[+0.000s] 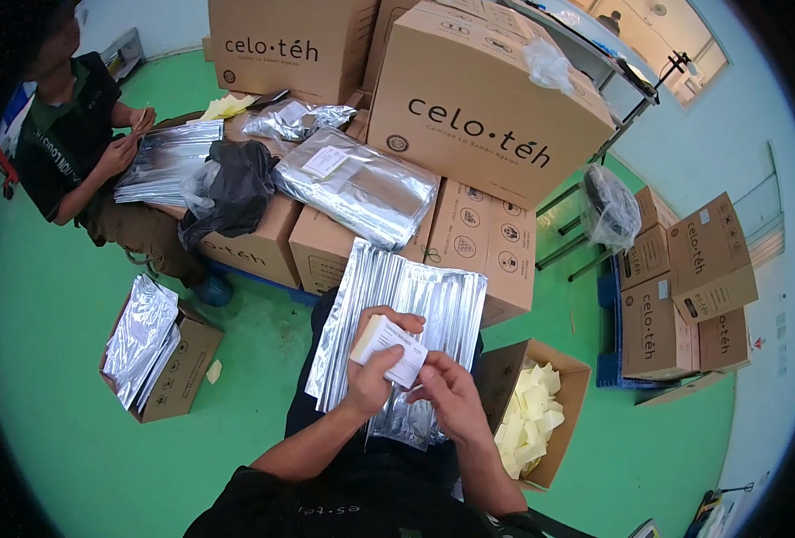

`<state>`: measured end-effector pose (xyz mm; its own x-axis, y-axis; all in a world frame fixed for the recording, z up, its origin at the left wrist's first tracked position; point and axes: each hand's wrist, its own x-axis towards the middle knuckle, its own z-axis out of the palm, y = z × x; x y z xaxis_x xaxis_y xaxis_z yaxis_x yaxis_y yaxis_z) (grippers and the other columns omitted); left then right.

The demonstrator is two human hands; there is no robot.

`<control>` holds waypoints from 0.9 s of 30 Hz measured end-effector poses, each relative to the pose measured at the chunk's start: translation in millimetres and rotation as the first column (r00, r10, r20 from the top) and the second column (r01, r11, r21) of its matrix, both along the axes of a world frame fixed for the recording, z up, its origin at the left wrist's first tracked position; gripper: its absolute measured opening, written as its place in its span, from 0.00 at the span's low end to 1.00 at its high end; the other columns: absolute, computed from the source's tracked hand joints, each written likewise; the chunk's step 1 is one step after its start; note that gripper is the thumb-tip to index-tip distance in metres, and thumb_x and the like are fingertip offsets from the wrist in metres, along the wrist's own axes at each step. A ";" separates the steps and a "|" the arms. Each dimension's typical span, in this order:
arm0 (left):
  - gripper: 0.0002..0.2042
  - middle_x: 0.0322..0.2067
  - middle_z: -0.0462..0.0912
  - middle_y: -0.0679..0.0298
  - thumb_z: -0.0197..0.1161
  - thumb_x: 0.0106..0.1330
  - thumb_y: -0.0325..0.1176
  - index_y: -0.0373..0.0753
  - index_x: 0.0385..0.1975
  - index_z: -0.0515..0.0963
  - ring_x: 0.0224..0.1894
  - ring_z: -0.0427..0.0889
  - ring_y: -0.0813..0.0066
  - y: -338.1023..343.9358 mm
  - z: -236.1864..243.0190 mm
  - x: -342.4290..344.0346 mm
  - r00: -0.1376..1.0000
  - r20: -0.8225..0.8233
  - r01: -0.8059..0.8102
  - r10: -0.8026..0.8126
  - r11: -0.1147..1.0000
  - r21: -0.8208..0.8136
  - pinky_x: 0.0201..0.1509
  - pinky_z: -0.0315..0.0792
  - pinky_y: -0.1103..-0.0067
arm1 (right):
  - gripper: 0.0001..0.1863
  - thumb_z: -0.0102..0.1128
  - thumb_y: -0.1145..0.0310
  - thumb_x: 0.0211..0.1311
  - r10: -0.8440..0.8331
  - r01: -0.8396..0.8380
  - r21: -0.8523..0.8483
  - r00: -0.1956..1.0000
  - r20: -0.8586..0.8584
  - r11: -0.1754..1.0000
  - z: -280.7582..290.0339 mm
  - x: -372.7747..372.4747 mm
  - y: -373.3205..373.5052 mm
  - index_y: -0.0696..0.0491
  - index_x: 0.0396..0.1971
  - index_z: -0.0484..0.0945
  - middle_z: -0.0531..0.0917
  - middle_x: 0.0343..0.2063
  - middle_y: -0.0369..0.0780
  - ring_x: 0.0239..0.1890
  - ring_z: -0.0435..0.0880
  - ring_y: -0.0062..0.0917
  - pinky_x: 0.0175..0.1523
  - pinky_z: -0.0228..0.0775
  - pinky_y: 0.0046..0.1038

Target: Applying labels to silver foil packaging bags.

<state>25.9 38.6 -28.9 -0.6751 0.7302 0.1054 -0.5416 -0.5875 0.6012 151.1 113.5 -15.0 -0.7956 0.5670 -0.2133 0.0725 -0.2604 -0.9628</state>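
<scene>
A small stack of white printed labels (388,348) is gripped in my left hand (370,375), thumb across its face and fingers behind it. At the stack's right corner, my right hand (453,394) pinches the edge of a label between thumb and fingers. Whether that label has come apart from the rest is too small to tell. Below both hands, silver foil pouches (447,300) lie fanned out in overlapping layers across my lap. My forearms hide part of the pouches nearest me.
To the right stands an open carton (569,394) of yellowish paper pieces. On the left, another carton (182,372) holds silver pouches. Ahead, stacked boxes (482,99) carry a large foil pack (361,184) and a black plastic bag (243,184). A co-worker (83,143) sits at the far left.
</scene>
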 end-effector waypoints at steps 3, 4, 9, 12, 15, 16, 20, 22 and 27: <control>0.20 0.48 0.76 0.50 0.55 0.61 0.31 0.34 0.53 0.65 0.58 0.73 0.59 -7.7 0.0 -2.9 0.968 -0.247 -0.049 0.036 0.998 -0.047 0.70 0.61 0.61 | 0.16 0.59 0.68 0.70 -0.016 -0.023 -0.294 0.991 -0.132 0.956 -0.2 -2.8 -4.9 0.61 0.52 0.71 0.82 0.43 0.40 0.44 0.80 0.19 0.45 0.77 0.23; 0.22 0.52 0.76 0.48 0.56 0.61 0.32 0.33 0.56 0.65 0.60 0.73 0.58 -10.2 1.4 -5.5 0.962 -0.270 0.017 -0.032 0.998 -0.058 0.70 0.62 0.61 | 0.16 0.59 0.70 0.70 -0.014 -0.019 -0.228 0.989 -0.146 0.973 6.3 -2.9 0.1 0.61 0.52 0.71 0.82 0.44 0.40 0.44 0.80 0.18 0.45 0.76 0.24; 0.38 0.62 0.71 0.47 0.66 0.63 0.47 0.33 0.68 0.59 0.66 0.70 0.58 -21.5 17.4 -51.5 0.768 0.139 0.629 -0.625 0.777 0.023 0.70 0.64 0.65 | 0.15 0.65 0.72 0.64 0.289 -0.278 0.303 0.957 0.010 0.912 46.5 10.4 47.4 0.62 0.47 0.77 0.85 0.37 0.38 0.39 0.82 0.17 0.46 0.76 0.24; 0.36 0.60 0.73 0.48 0.67 0.64 0.47 0.32 0.66 0.63 0.62 0.75 0.60 -18.8 12.3 -52.3 0.603 -0.122 0.725 -0.788 0.606 -0.328 0.65 0.69 0.67 | 0.15 0.67 0.71 0.60 0.461 -0.499 0.493 0.863 0.205 0.713 82.5 -10.4 56.9 0.61 0.45 0.80 0.86 0.32 0.43 0.34 0.86 0.26 0.44 0.77 0.27; 0.30 0.48 0.82 0.52 0.68 0.62 0.36 0.29 0.61 0.68 0.52 0.82 0.61 -17.6 -2.2 -38.0 0.431 -0.084 0.826 -0.898 0.430 -0.365 0.60 0.73 0.68 | 0.18 0.69 0.68 0.56 0.555 -0.645 0.523 0.758 0.343 0.558 86.0 -20.8 60.3 0.59 0.45 0.81 0.86 0.31 0.47 0.33 0.87 0.37 0.44 0.78 0.31; 0.23 0.43 0.83 0.55 0.65 0.61 0.32 0.30 0.56 0.72 0.48 0.84 0.63 -17.6 -2.5 -37.2 0.520 0.049 0.825 -0.853 0.487 -0.286 0.57 0.75 0.70 | 0.19 0.70 0.66 0.56 0.477 -0.580 0.547 0.813 0.335 0.604 83.8 -22.5 59.4 0.59 0.46 0.81 0.86 0.32 0.47 0.35 0.87 0.37 0.44 0.78 0.31; 0.17 0.40 0.82 0.57 0.59 0.57 0.24 0.32 0.48 0.75 0.46 0.84 0.64 -19.9 -1.6 -36.7 0.669 0.304 0.740 -0.679 0.648 -0.180 0.52 0.78 0.71 | 0.39 0.77 0.61 0.48 0.225 -0.404 0.782 0.915 0.336 0.475 77.1 -17.4 37.6 0.53 0.61 0.71 0.76 0.57 0.48 0.58 0.77 0.38 0.60 0.68 0.39; 0.22 0.44 0.80 0.57 0.57 0.55 0.23 0.33 0.53 0.72 0.50 0.82 0.64 -22.6 -0.8 -36.2 0.730 0.356 0.679 -0.583 0.678 -0.281 0.54 0.78 0.71 | 0.57 0.81 0.60 0.40 0.158 -0.432 0.865 0.901 0.404 0.255 78.1 -15.9 17.7 0.49 0.72 0.55 0.62 0.69 0.45 0.70 0.62 0.40 0.70 0.53 0.48; 0.26 0.51 0.77 0.57 0.59 0.57 0.22 0.35 0.59 0.69 0.51 0.82 0.64 -22.7 -6.1 -28.6 0.742 0.294 0.670 -0.602 0.656 -0.348 0.55 0.78 0.69 | 0.61 0.82 0.62 0.34 0.259 -0.585 0.784 0.805 0.533 0.208 58.6 -20.7 8.3 0.50 0.72 0.55 0.67 0.63 0.45 0.67 0.66 0.40 0.70 0.55 0.46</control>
<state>-2.7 15.9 -35.0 -0.0102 0.9334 -0.3587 -0.7859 0.2143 0.5800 130.3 121.9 43.6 -0.9925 0.1128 -0.0478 0.1219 0.8729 -0.4725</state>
